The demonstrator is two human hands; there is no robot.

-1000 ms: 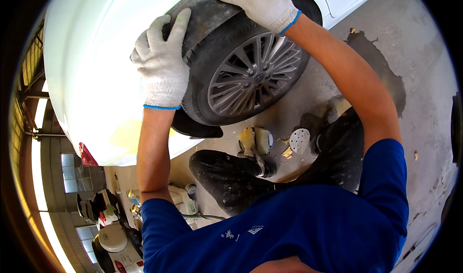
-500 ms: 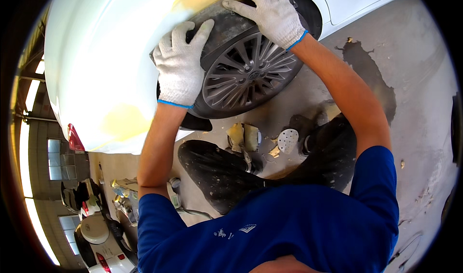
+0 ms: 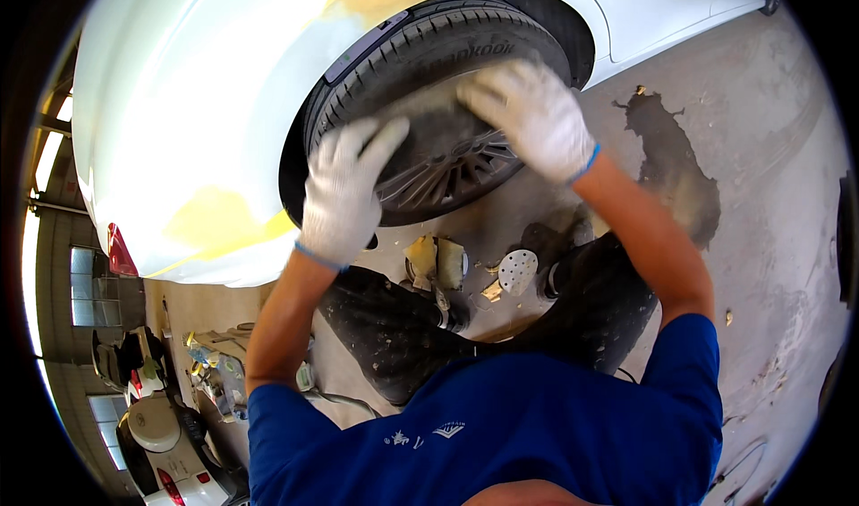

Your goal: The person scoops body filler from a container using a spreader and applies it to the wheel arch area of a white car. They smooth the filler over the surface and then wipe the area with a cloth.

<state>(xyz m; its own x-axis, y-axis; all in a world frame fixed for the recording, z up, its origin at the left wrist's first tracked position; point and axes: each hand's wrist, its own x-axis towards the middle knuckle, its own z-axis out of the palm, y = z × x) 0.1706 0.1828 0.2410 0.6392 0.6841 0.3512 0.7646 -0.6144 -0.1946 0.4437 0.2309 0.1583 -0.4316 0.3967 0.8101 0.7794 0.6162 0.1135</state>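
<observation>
Both my hands wear white knit gloves with blue cuffs. Between them is a dark, grimy flat piece, smeared by motion, so its exact kind does not show. My left hand grips its left end, thumb and fingers at the edge. At its right end is my right hand, blurred, with the fingers bent over it. The piece hangs in front of the car wheel, hiding part of the spoked rim. Above it the tyre shows, inside the wheel arch of a white car.
Yellow-tan patches mark the car's panel. On the floor between my feet lie worn yellowish pads and a round white disc with holes. A dark stain spreads at the right. Another vehicle stands at the lower left.
Both hands have pulled the dark piece away from the wheel arch, down toward me. The upper tyre and arch gap, covered before, now show.
</observation>
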